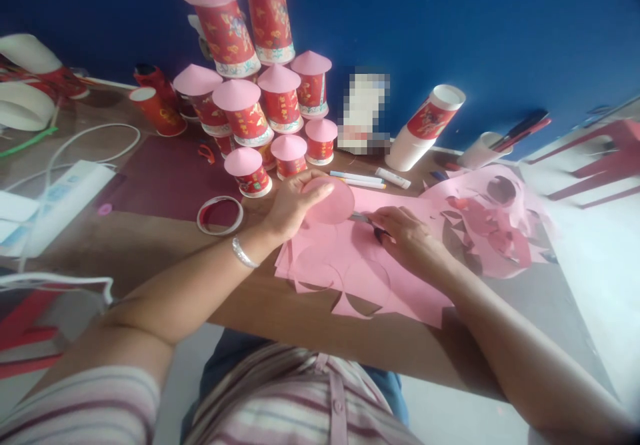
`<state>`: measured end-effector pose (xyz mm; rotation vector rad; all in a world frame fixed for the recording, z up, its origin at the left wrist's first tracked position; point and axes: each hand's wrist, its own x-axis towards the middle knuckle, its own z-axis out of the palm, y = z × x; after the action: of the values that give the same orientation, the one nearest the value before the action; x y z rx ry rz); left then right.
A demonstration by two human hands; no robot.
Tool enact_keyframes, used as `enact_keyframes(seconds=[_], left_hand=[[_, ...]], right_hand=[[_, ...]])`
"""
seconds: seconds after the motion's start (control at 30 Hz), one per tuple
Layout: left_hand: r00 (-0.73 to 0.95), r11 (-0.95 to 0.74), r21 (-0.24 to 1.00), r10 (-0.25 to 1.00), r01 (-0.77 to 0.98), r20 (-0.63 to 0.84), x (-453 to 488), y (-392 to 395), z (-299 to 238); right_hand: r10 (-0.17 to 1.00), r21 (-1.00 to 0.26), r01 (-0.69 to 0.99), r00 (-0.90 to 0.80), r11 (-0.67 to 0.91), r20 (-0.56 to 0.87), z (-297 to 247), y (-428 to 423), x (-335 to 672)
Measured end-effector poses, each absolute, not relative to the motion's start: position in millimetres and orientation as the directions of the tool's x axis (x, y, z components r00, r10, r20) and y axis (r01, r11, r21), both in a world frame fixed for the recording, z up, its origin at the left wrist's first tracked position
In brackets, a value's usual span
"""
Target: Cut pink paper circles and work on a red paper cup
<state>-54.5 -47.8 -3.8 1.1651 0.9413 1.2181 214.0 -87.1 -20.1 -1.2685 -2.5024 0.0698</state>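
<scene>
Between thumb and fingers, my left hand [295,202] pinches a round pink paper disc [334,202], held up over the table. My right hand [407,232] grips a pair of scissors [381,233] by the handles, and the blades reach to the disc's right edge. How far the blades are parted I cannot tell. Beneath both hands lie pink paper sheets [420,298] with drawn circles and cut-away edges. Left of the sheets is a white-rimmed ring [220,216].
Red paper cups with pink cone tops [237,95] stand stacked behind my left hand. Pink paper scraps [500,232] heap at the right. Markers [357,180], a glue stick [397,178], a cup stack [425,125] and a pen cup [484,152] line the back; a white power strip [60,208] is left.
</scene>
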Motion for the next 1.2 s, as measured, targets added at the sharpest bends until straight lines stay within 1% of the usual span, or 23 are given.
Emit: enact_keyframes(seconds=[0.07,0.1,0.13,0.17,0.23,0.27,0.33,0.37,0.43,0.53,0.67,0.83,1.0,1.2], left_hand=[[0.129,-0.056,0.979,0.988,-0.197,0.082,-55,-48,-1],[0.126,-0.066,0.979,0.988,-0.194,0.092,-55,-49,0],[0.127,-0.067,0.981,0.988,-0.181,0.091,-55,-49,0],[0.128,-0.062,0.984,0.988,-0.166,0.084,-54,-50,1],[0.128,-0.043,0.99,0.99,-0.137,0.06,-53,-51,2],[0.126,-0.035,0.991,0.991,-0.128,0.051,-53,-51,2],[0.123,-0.027,0.993,0.992,-0.117,0.041,-52,-51,2],[0.122,-0.026,0.994,0.992,-0.109,0.039,-53,-52,2],[0.125,-0.024,0.996,0.992,-0.088,0.035,-54,-52,3],[0.159,-0.029,0.999,0.987,-0.045,0.036,-56,-52,5],[0.235,-0.062,0.996,0.971,0.059,0.046,-57,-53,12],[0.32,-0.039,0.993,0.947,0.111,0.002,-59,-53,18],[0.405,0.002,0.981,0.911,0.196,-0.083,-64,-50,16],[0.454,0.047,0.98,0.881,0.195,-0.133,-64,-47,12]], right_hand=[[0.804,-0.316,0.746,-0.487,0.586,0.342,-20,-86,215],[0.817,-0.399,0.719,-0.438,0.569,0.375,-20,-87,214],[0.839,-0.499,0.678,-0.381,0.539,0.389,-18,-87,213],[0.87,-0.613,0.618,-0.327,0.492,0.368,-17,-88,211],[0.932,-0.832,0.437,-0.268,0.342,0.243,-14,-91,207],[0.948,-0.907,0.338,-0.273,0.251,0.161,-12,-92,205],[0.952,-0.98,0.181,-0.306,0.085,0.026,-11,-95,202],[0.946,-0.99,0.134,-0.323,0.033,-0.012,-11,-96,200],[0.938,-0.995,0.097,-0.345,0.002,-0.032,-11,-97,198],[0.926,-0.992,0.114,-0.378,0.049,0.003,-11,-96,198],[0.912,-0.985,0.13,-0.405,0.118,0.056,-9,-94,201],[0.873,-0.965,0.168,-0.478,0.202,0.1,-7,-91,203],[0.844,-0.963,0.18,-0.531,0.199,0.075,-3,-91,202],[0.84,-0.966,0.188,-0.54,0.18,0.051,-4,-93,201]])
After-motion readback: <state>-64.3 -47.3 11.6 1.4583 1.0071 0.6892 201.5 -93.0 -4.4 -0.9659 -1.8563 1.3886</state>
